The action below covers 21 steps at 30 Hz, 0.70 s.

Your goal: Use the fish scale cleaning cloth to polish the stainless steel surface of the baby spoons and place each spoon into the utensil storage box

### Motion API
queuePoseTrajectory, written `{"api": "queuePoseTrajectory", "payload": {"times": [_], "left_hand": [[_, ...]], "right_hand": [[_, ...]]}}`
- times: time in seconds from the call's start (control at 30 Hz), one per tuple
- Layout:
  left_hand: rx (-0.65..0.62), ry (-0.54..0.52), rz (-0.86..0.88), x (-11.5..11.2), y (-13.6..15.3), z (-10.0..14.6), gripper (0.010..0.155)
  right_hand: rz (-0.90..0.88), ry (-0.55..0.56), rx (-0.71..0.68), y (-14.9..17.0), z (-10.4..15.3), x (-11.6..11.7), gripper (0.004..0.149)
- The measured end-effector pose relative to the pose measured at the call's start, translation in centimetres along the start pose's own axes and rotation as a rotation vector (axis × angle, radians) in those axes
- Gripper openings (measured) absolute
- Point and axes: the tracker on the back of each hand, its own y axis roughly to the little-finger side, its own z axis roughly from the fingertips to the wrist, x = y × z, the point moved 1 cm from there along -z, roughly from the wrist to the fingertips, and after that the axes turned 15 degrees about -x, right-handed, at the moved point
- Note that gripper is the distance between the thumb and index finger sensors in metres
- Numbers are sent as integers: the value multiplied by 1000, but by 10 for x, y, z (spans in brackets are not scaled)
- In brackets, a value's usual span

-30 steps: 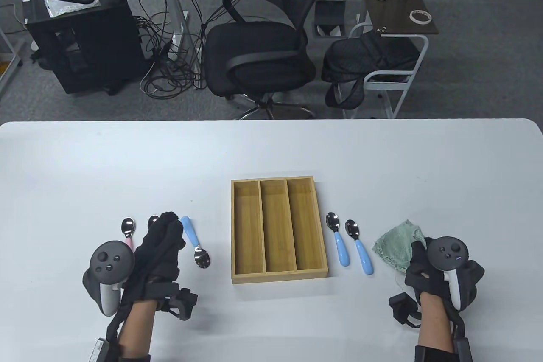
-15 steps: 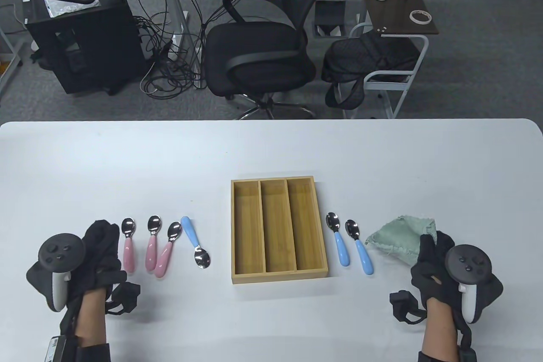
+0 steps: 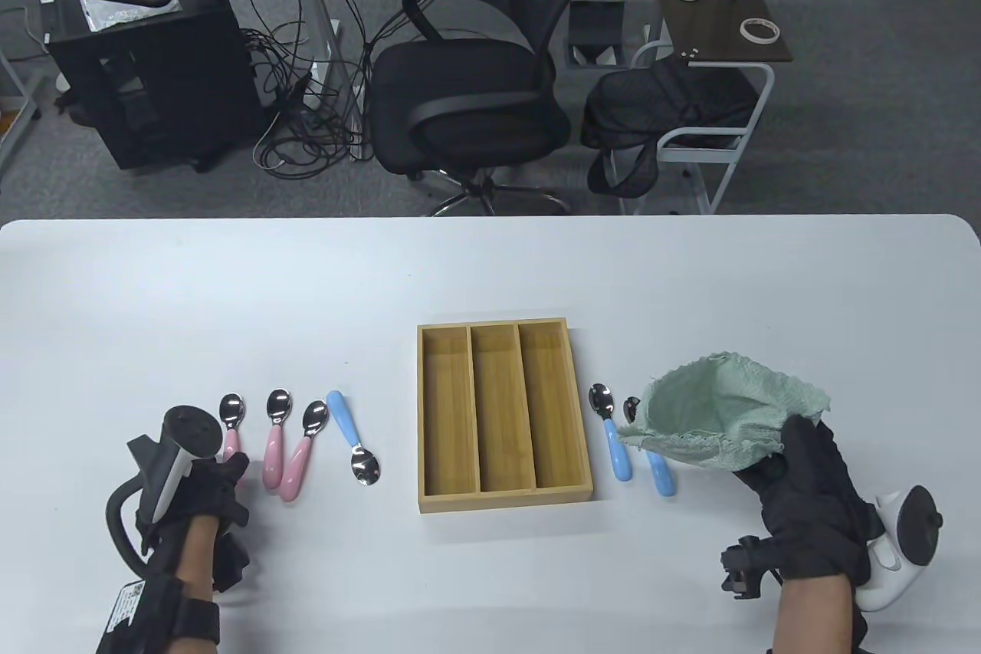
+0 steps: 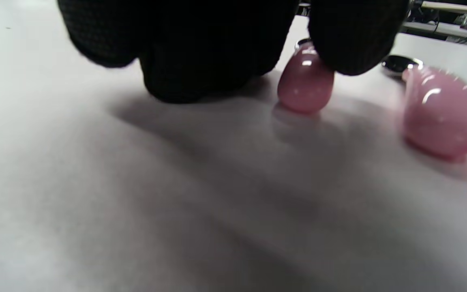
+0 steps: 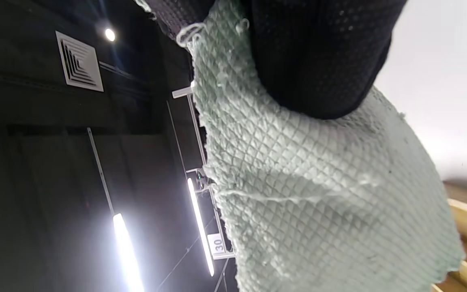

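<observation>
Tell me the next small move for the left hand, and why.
Probably pinch the leftmost pink spoon by its handle and lift it. The left hand sits at that handle, with fingertips on it in the left wrist view, while the right hand already holds the cloth raised. The box is empty, so no spoon is polished yet.

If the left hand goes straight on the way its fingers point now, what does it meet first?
Probably the leftmost pink-handled spoon: the left hand already has fingertips at its handle end, though actual contact is unclear.
</observation>
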Motion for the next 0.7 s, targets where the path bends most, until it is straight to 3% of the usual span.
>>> {"api": "queuePoseTrajectory", "payload": {"times": [0.2,0.37,0.6,0.7], "left_hand": [[16,-44,-68,-3,-4,-2,59],[1,-12,-54,-6,-2,-4,61],[-20,-46,194,7,13,4,56],[-139,-129,300,27,2,20,55]], "right_hand": [[-1,-29,-3,-1,1,5,38],[-111,-95,35,2,3,15,38],[-263,-202,64,9,4,29,37],[-344,-284,45,8,6,43,36]]}}
